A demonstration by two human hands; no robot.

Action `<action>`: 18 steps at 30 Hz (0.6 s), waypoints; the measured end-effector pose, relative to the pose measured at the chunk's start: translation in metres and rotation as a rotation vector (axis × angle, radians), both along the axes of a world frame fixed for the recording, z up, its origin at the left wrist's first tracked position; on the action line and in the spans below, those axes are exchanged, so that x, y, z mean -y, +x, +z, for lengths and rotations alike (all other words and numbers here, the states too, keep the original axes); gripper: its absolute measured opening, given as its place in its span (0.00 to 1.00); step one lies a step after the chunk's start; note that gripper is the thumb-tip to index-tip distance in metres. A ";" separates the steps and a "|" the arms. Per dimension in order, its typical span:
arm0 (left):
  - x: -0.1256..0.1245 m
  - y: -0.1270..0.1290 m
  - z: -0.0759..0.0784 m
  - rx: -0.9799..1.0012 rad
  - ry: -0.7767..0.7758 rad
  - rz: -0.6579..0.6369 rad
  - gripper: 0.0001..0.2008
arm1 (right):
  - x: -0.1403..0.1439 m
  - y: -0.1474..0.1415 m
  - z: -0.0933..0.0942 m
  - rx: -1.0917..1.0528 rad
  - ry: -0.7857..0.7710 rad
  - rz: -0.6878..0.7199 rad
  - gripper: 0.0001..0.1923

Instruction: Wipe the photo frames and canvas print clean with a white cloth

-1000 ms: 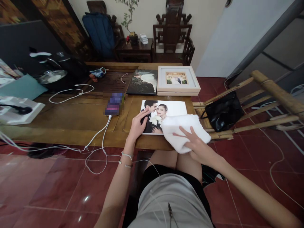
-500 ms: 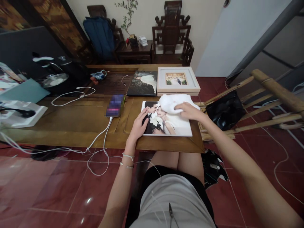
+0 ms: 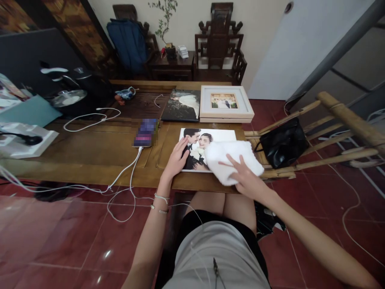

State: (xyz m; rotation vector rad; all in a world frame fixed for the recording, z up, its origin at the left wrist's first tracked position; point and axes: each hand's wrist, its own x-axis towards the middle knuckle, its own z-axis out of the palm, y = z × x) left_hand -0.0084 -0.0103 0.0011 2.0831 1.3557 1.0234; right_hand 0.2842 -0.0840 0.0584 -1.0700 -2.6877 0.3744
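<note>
A glossy photo panel (image 3: pixel 195 159) of a couple lies flat at the near edge of the wooden table. My left hand (image 3: pixel 178 157) rests flat on the panel's left edge, fingers stretched out. Over the panel's right part is a folded white towel (image 3: pixel 221 154), which overhangs its lower right corner. My right hand (image 3: pixel 245 176) holds the towel from above, some fingers spread across it and others partly hidden in its folds. Behind the panel lie a dark photo panel (image 3: pixel 180 106) and a white framed picture (image 3: pixel 227 102).
A phone (image 3: pixel 146 133) with a white charging cable (image 3: pixel 132 166) lies left of the panel. Farther left stand a power strip (image 3: pixel 39 140) and a kettle (image 3: pixel 87 84). On the right, a bamboo chair (image 3: pixel 339 158) bears a black bag (image 3: pixel 282 142).
My right hand has drawn the towel toward me and to the right, from the panel's top edge to its lower right corner. My left hand stays in place.
</note>
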 end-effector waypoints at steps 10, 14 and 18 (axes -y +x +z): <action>0.001 0.000 0.001 -0.049 0.013 0.020 0.24 | 0.014 -0.009 0.024 0.065 -0.218 0.053 0.31; 0.000 0.000 0.000 -0.056 0.023 0.030 0.24 | -0.056 -0.003 0.023 0.014 -0.166 0.014 0.30; 0.000 -0.001 0.002 -0.057 0.019 0.005 0.24 | -0.123 -0.001 0.025 -0.038 -0.120 -0.045 0.28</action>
